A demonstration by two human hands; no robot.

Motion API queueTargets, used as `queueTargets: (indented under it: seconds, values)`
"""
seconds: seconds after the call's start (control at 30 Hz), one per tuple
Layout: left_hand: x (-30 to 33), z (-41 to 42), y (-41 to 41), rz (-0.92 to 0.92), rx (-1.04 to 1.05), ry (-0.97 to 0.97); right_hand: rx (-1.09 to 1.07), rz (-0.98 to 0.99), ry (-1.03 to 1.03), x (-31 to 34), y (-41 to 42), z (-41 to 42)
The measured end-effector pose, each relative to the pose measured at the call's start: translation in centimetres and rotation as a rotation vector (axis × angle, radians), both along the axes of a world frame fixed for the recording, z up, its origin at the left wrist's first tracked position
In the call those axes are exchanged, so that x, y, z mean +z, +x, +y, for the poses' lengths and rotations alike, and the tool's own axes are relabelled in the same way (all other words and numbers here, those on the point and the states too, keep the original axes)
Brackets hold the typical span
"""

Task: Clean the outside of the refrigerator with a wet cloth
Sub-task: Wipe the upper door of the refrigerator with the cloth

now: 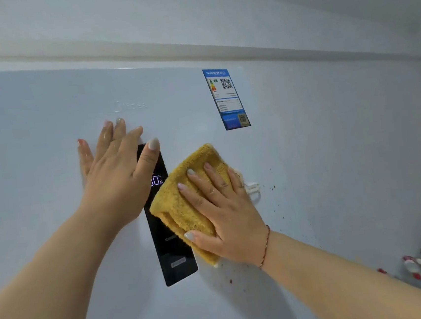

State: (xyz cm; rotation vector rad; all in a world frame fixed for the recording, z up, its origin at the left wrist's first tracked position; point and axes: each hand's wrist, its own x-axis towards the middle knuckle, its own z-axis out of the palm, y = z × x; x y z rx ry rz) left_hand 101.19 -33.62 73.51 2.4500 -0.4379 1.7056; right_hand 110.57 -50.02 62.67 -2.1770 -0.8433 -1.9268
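Flat and spread, the right hand (219, 204) presses a folded yellow cloth (182, 203) against the pale refrigerator door (305, 137), beside its black control panel (172, 253). The left hand (118, 173), fingers straight, braces on the door. The cloth looks soft, limp and damp, best held under the palm.

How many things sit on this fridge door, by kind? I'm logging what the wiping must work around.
Yellow cloth: 1
Black control panel: 1
Blue energy label: 1
White hook: 1
Hands, left hand and right hand: 2
Total: 6
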Motion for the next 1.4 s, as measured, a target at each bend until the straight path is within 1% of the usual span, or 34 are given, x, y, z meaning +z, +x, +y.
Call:
queueTargets:
  seconds: [0.07,0.13,0.3,0.5,0.57,0.67,0.73,0.83,1.03,1.2,1.27,1.4]
  values:
    - [-0.1,0.1,0.0,-0.003,-0.019,-0.003,-0.024,-0.036,-0.105,-0.2,0.8,-2.4]
    - [-0.2,0.3,-0.1,-0.002,-0.046,-0.007,-0.035,-0.003,-0.067,-0.2,2.0,-4.8]
    - [-0.6,0.8,0.1,-0.01,-0.088,-0.012,-0.049,0.26,0.362,-2.5,3.8,-8.5]
    - [-3.4,0.8,-0.2,-0.022,-0.161,-0.048,-0.05,0.443,0.712,-5.3,2.7,-5.6]
    - [-4.6,0.6,-0.6,-0.032,-0.171,-0.072,-0.038,0.502,0.786,-5.7,2.2,-4.0]
    - [-6.4,0.0,-1.1,-0.041,-0.167,-0.095,-0.015,0.536,0.8,-6.6,1.0,-1.9]
    - [-7.5,-0.4,-1.4,-0.036,-0.181,-0.101,-0.005,0.504,0.752,-7.4,0.0,-0.1]
    - [-8.8,-0.9,-1.7,-0.011,-0.202,-0.086,-0.011,0.375,0.611,-9.1,-1.7,2.9]
    - [-10.5,-1.1,-1.7,0.033,-0.164,-0.053,0.062,0.176,0.224,-12.7,-3.8,6.0]
    - [-12.0,-1.2,-1.7,0.056,-0.127,-0.033,0.072,0.021,-0.079,-14.7,-2.4,3.3]
    - [-12.5,-1.3,-1.7,0.068,-0.118,-0.043,0.057,-0.008,-0.173,-15.0,-1.6,1.4]
    - [-13.0,-1.2,-1.4,0.083,-0.092,-0.047,0.037,-0.006,-0.221,-15.7,-0.1,-2.3]
